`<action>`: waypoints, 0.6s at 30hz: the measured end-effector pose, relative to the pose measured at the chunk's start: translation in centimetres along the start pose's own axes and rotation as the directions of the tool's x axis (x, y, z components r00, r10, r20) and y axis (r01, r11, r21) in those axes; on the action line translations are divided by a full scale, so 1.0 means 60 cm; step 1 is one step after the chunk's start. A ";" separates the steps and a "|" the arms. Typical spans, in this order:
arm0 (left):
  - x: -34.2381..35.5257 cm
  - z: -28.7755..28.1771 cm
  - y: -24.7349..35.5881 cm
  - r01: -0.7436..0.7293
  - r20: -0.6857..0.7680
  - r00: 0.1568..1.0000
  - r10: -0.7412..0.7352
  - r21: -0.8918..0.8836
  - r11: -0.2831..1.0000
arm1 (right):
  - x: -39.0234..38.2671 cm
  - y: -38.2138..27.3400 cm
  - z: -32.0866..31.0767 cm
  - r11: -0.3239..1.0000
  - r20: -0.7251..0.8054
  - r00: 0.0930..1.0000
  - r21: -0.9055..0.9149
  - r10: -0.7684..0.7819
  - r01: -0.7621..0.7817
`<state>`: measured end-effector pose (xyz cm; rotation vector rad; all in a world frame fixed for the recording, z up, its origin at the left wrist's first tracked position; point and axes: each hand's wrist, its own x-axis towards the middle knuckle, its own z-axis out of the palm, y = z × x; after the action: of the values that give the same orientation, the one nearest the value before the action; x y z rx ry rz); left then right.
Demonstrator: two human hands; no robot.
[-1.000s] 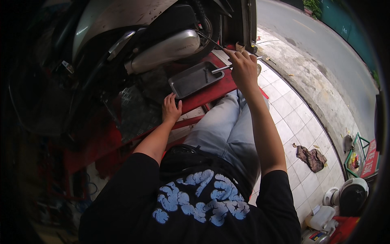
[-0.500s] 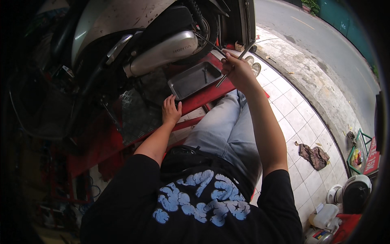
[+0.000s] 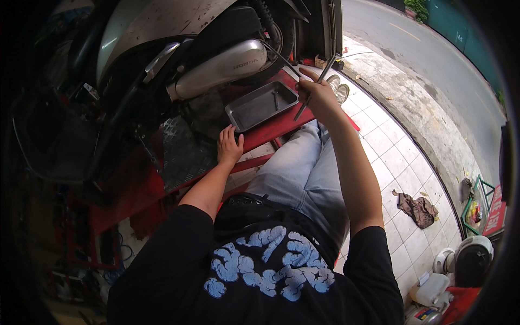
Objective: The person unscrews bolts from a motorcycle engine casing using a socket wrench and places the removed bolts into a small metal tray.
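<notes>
My right hand [image 3: 318, 96] holds a T-handle wrench [image 3: 326, 69] by its crossbar. The wrench's long shaft slants away to the motorcycle's rear wheel [image 3: 284, 40], where its far end is hidden behind the silver exhaust cover [image 3: 227, 65]. My left hand [image 3: 229, 145] lies on the edge of the red lift bench [image 3: 265, 135], fingers slightly spread, against the near left corner of a shallow grey metal tray [image 3: 246, 118]. A small dark bolt-like piece [image 3: 275, 99] lies inside the tray.
The motorcycle [image 3: 157, 27] stands on the bench at upper left. White floor tiles [image 3: 387, 143] run along the right, with a crumpled brown rag [image 3: 418, 210] on them. Plastic containers [image 3: 433, 287] and a green-framed sign [image 3: 490, 200] stand at lower right; a road [image 3: 455, 70] lies beyond.
The wrench's crossbar has turned a little in my right hand, and its lower end now stands steeper. My left hand has stayed beside the tray.
</notes>
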<state>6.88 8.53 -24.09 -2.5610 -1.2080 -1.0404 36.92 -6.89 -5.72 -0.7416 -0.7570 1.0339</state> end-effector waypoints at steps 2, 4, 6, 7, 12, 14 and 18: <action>-0.001 0.000 0.000 0.003 0.001 1.000 -0.003 0.001 1.000 | 0.000 -0.002 0.001 0.999 0.000 1.000 0.038 0.006 -0.006; -0.001 -0.002 0.000 0.011 0.006 1.000 -0.011 -0.001 1.000 | -0.002 -0.005 0.003 0.996 -0.002 1.000 0.086 0.020 -0.020; -0.001 -0.003 0.001 0.013 0.005 1.000 -0.013 -0.002 1.000 | 0.004 -0.002 -0.004 0.981 0.036 0.998 0.190 0.043 -0.049; 0.000 -0.002 0.001 0.009 0.002 1.000 -0.009 -0.002 1.000 | 0.009 0.002 -0.011 0.968 0.055 0.997 0.244 0.051 -0.063; 0.001 -0.003 0.002 -0.001 -0.006 1.000 0.001 0.003 1.000 | 0.024 0.004 -0.026 0.829 0.117 0.991 0.546 0.064 -0.118; 0.000 -0.004 0.002 0.009 -0.002 1.000 -0.009 0.000 1.000 | 0.014 -0.008 -0.017 0.830 0.108 0.992 0.546 0.067 -0.116; 0.000 -0.007 0.002 0.014 0.009 1.000 -0.014 0.002 1.000 | -0.007 -0.029 0.014 0.809 0.104 0.994 0.582 0.023 -0.080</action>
<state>6.76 8.28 -23.78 -2.5620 -1.2307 -1.0315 36.90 -7.73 -3.91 -0.1767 -0.4490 1.2746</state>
